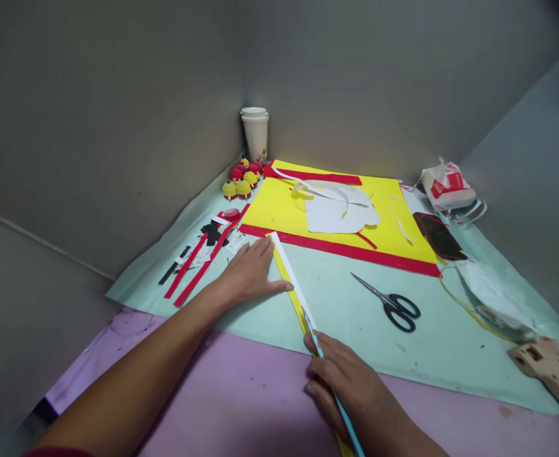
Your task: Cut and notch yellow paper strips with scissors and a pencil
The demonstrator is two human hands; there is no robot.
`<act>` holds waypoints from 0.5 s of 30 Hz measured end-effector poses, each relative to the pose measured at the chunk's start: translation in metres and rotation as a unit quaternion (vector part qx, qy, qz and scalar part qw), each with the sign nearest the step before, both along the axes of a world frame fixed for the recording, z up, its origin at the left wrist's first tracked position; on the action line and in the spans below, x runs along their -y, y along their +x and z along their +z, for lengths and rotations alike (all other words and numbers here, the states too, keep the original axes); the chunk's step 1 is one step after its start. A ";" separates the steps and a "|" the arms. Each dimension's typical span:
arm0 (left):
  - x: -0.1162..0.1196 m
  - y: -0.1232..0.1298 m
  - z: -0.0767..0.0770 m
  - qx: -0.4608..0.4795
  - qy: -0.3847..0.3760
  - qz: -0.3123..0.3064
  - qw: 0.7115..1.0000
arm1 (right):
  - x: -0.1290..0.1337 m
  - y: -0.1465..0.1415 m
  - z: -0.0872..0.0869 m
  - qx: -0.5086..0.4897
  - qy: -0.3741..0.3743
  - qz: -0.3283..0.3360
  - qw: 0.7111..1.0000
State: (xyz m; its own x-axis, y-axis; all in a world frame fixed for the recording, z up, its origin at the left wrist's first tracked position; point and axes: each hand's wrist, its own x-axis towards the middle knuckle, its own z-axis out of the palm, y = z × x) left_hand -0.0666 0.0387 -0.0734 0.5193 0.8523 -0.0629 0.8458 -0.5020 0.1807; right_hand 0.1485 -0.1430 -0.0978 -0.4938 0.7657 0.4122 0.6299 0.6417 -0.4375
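Note:
A narrow yellow strip (286, 277) lies on the pale green sheet, with a white strip (293, 271) along its right side. My left hand (248, 270) rests flat at the far end of these strips, fingertips at their edge and thumb stretched onto the yellow one. Gripped in my right hand (339, 374) is a slim light-blue pencil (346, 416), its point on the strips near their lower visible part. That hand partly hides the near end of the strips. Black-handled scissors (393, 306) lie to the right, apart from both hands.
A yellow sheet with red borders (388, 216) bears white paper scraps (336, 212). Red strips (193, 270) and black scraps lie left. Red-and-yellow round pieces (237, 188) and a white cup (255, 133) stand behind. At right are a phone (440, 236), a bag (448, 185) and a glue gun (545, 368).

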 end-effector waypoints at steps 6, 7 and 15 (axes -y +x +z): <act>0.000 -0.002 -0.002 0.008 0.001 -0.005 1.000 | -0.001 0.001 -0.003 -0.003 0.002 0.002 1.000; 0.000 -0.003 -0.003 0.012 0.003 -0.005 1.000 | -0.001 0.001 -0.004 -0.002 0.007 0.004 1.000; 0.001 -0.002 -0.001 0.031 -0.008 -0.001 0.999 | -0.003 0.002 -0.020 0.006 0.037 -0.004 0.999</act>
State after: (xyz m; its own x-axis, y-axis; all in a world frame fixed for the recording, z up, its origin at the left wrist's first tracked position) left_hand -0.0686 0.0374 -0.0743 0.5243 0.8504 -0.0437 0.8317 -0.5004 0.2406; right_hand 0.1504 -0.1400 -0.1183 -0.4934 0.7375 0.4612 0.6403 0.6668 -0.3812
